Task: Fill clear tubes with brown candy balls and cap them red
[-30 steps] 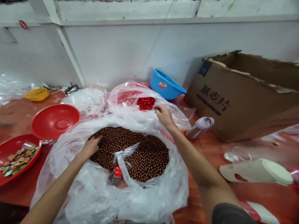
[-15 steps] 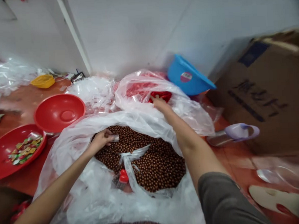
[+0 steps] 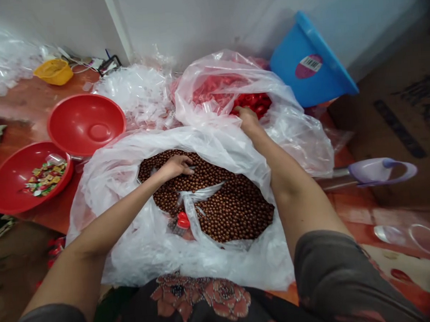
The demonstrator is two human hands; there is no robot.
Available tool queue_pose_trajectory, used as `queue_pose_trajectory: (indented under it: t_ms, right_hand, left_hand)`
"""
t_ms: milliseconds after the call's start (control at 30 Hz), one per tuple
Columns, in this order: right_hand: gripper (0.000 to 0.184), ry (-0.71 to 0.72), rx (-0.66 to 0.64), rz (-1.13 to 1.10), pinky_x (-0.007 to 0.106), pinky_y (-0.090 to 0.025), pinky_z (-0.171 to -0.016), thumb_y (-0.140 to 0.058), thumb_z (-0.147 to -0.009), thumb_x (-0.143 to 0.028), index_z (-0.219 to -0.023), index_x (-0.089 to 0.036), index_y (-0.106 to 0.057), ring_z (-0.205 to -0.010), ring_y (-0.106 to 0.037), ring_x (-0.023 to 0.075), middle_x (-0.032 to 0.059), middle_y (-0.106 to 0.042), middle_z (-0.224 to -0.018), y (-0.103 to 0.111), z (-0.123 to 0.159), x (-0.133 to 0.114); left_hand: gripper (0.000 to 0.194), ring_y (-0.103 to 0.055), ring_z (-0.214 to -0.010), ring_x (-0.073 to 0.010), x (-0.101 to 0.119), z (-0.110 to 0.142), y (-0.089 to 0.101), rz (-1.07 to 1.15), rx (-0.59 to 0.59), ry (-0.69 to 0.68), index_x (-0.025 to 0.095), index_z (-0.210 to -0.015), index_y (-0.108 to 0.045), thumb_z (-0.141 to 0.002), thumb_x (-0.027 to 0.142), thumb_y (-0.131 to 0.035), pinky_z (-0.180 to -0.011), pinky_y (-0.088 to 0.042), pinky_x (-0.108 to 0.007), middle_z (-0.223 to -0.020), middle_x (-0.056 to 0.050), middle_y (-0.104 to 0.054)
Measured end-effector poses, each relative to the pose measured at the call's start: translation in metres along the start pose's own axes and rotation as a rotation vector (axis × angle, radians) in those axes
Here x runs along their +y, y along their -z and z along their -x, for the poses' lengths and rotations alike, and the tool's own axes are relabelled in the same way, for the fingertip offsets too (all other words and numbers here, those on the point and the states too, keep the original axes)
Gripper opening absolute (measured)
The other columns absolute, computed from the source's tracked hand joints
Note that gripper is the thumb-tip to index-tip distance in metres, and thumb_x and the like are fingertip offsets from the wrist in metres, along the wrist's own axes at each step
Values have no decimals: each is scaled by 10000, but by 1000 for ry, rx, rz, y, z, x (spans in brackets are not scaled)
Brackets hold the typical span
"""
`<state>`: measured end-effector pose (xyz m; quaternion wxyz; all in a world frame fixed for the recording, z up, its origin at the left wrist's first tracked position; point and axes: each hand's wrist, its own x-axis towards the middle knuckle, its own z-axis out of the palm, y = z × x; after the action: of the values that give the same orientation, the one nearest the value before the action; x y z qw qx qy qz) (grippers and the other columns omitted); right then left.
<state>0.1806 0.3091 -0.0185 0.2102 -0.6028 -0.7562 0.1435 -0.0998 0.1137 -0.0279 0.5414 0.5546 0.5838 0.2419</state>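
My left hand [image 3: 179, 166] is closed and dips into a mass of small glossy brown balls [image 3: 233, 213]. A small clear plastic tube is in its fingers, now mostly hidden by the hand and the balls. The balls lie in a large white translucent plastic bag [image 3: 132, 234] with its mouth spread wide. My right hand [image 3: 248, 118] reaches into a second clear bag [image 3: 212, 66], touching red plastic caps [image 3: 258, 102]; its fingertips are hidden among them. A clear tube with a red heart-shaped cap [image 3: 183, 220] lies on a fold of the white bag, near the balls.
Two red bowls stand at left: one bare [image 3: 85, 121], one [image 3: 5, 178] holding colourful wrapped pieces [image 3: 44, 178]. Clear tubes [image 3: 137, 88] are heaped near the wall. A yellow basket [image 3: 53, 72], tilted blue basin [image 3: 311, 63], lilac-handled scoop [image 3: 381, 171] and cardboard box [image 3: 391, 126] surround the bags.
My left hand has moved right and down into the brown balls with the clear tube. My right hand stays at the red caps, its fingers now deeper among them. The camera view has tilted down.
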Motion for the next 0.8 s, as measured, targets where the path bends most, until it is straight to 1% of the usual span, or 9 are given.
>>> queue_pose_trajectory:
  t_ms: [67,167,300,433,533,600,667,733,800]
  right_hand:
    - [435,-20,39,54,407,-464,-907,-591,-848,-397,-1189,-131,-642,-1036,-620,292,144,-672,-1127,8,-1,-2]
    - [447,31,90,102,420,-463,-915,-662,-775,-321,-1184,-144,-632,-1020,-620,287,132,-665,-1153,29,0,-6]
    - [305,102,170,42,403,-473,-886,-674,-752,-274,-1041,-180,-646,-989,-600,260,86,-672,-1034,65,15,-22]
    - [218,201,327,-115,347,-475,-802,-717,-704,-236,-893,-230,-611,-886,-565,201,26,-642,-919,103,51,-50]
    - [235,259,392,-195,344,-461,-778,-719,-663,-167,-853,-239,-601,-810,-530,173,9,-611,-886,123,101,-77]
    - [276,318,373,-294,350,-462,-774,-711,-657,-155,-902,-234,-612,-805,-526,170,6,-602,-899,126,145,-94]
    - [302,329,294,-399,348,-466,-771,-695,-678,-172,-964,-219,-612,-809,-542,167,1,-601,-927,116,190,-107]
    - [270,306,153,-434,324,-460,-761,-681,-700,-190,-960,-224,-615,-817,-561,163,-13,-595,-913,97,228,-113]
    - [228,224,42,-423,304,-455,-746,-673,-714,-207,-935,-221,-619,-793,-569,159,-21,-593,-877,72,256,-109]
  left_hand:
    - [417,-543,-532,-112,3,0,-6,70,-37,-9,133,-893,-676,-514,223,-824,-539,-363,-210,-596,32,-627]
    - [475,-543,-550,-101,6,4,-13,127,-58,-44,120,-964,-668,-523,208,-817,-562,-378,-200,-607,38,-629]
    - [603,-583,-621,-103,10,14,-12,231,-90,-81,112,-1136,-645,-561,204,-799,-627,-430,-206,-669,24,-658]
    - [543,-615,-686,-125,20,38,-10,290,-96,-49,123,-1124,-662,-610,231,-801,-633,-494,-241,-791,-15,-678]
    - [484,-645,-741,-144,28,65,-15,344,-90,-28,136,-1104,-661,-655,245,-805,-644,-543,-266,-881,-45,-690]
    - [469,-664,-770,-158,30,83,-24,399,-87,5,148,-1102,-652,-674,253,-811,-639,-562,-274,-923,-57,-696]
    - [465,-676,-794,-168,29,100,-36,457,-103,51,157,-1096,-645,-680,261,-824,-626,-571,-271,-934,-60,-698]
    - [469,-684,-812,-172,26,114,-49,536,-136,107,161,-1081,-639,-666,246,-842,-627,-578,-270,-938,-60,-702]
    - [476,-693,-824,-176,23,125,-63,627,-162,170,160,-1050,-627,-636,203,-859,-638,-584,-276,-946,-58,-704]
